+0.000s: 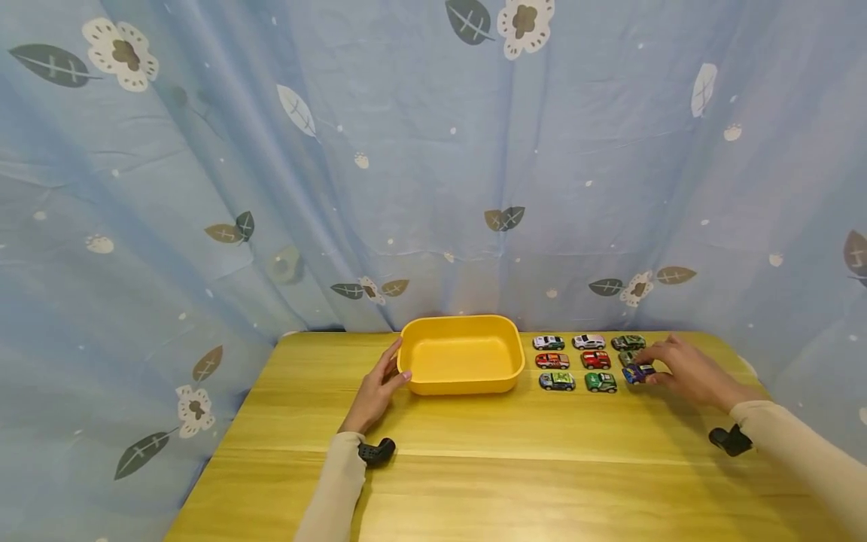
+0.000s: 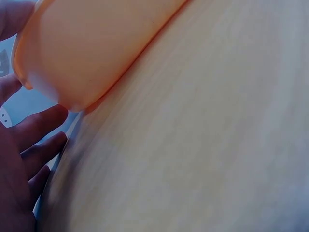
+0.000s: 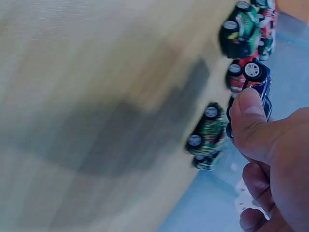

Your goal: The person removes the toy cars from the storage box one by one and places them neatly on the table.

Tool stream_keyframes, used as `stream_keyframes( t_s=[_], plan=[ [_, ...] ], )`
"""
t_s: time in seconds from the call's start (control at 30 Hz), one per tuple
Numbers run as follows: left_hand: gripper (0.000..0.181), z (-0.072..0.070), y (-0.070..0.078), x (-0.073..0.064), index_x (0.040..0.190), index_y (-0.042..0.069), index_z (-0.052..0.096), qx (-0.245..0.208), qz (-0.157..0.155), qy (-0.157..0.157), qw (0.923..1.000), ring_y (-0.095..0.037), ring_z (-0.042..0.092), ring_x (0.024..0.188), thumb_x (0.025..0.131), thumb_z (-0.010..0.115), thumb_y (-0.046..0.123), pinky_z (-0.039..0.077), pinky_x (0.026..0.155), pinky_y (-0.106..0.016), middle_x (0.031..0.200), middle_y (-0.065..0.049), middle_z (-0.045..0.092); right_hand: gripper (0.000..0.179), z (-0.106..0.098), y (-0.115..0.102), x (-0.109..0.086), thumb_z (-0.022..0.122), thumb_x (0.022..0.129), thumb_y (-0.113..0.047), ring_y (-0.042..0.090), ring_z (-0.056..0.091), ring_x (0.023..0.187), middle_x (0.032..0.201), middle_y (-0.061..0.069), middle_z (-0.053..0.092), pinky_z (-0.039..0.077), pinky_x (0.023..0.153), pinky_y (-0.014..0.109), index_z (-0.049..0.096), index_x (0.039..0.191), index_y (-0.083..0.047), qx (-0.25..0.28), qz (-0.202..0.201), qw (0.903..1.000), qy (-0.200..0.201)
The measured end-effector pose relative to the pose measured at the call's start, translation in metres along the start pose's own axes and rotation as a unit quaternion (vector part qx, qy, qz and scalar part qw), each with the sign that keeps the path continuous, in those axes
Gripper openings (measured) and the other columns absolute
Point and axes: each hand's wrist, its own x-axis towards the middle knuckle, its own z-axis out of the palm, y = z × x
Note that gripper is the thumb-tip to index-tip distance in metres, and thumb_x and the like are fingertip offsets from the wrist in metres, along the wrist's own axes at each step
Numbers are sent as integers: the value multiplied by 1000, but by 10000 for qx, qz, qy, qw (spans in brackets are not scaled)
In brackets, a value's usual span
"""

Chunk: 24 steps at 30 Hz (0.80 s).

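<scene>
A yellow tub (image 1: 467, 388) stands near the back edge of the table. At its left end my left hand (image 1: 375, 391) holds the rim, thumb over the front left corner and the other fingers spread along the outer side. My right hand (image 1: 691, 373) pinches a dark blue toy car (image 3: 264, 82) between thumb and fingers, over the right end of the car rows. Just behind it sits a green camouflage toy car (image 3: 207, 130), partly covered by the hand in the head view. A green toy car (image 1: 600, 382) lies to the left of the pinched one.
Right of the tub, toy cars stand in rows: a white one (image 1: 548, 342), an orange-red one (image 1: 552, 360), a red one (image 1: 596, 360), a green-blue one (image 1: 557, 382) and others. A blue patterned curtain (image 1: 433, 188) hangs behind the wooden table (image 1: 515, 467).
</scene>
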Motion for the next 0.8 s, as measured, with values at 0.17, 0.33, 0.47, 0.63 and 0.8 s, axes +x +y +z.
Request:
stream_keyframes(
  t_s=[0.17,0.33,0.47,0.63,0.8],
  plan=[
    [73,-2,2,-2,167,36,35,-39,0,19,10000,-31,49,151,103,71,34,38,123,-59,162,-12,51,32,10,2,-4,91,79,-11,27,62,95,106,6,79,55,83,52,81,110,-10,-39,36,9999,160],
    [74,-3,3,-3,167,35,35,5,25,21,10000,-32,48,151,103,70,34,37,124,-59,163,-12,50,31,18,3,-9,90,81,-12,28,62,94,106,8,79,55,83,53,81,111,-10,19,160,9998,97],
    [74,-2,3,-3,168,34,34,44,28,12,10000,-32,48,152,103,70,35,35,125,-59,165,-11,48,30,22,6,-13,88,84,-12,29,62,94,108,12,79,55,83,54,80,112,-8,56,345,9994,-33],
    [73,-2,3,-1,167,36,35,70,41,40,10000,-31,50,150,103,71,36,37,124,-58,163,-11,51,30,27,10,-16,87,86,-13,28,61,94,111,14,79,54,82,53,79,114,-5,55,455,9989,-4],
    [73,-1,3,-1,167,36,36,119,65,10,9999,-32,51,150,103,71,35,36,124,-58,162,-13,52,32,32,13,-18,88,85,-15,28,61,94,110,12,79,54,82,53,79,114,-5,57,586,9983,42]
  ],
)
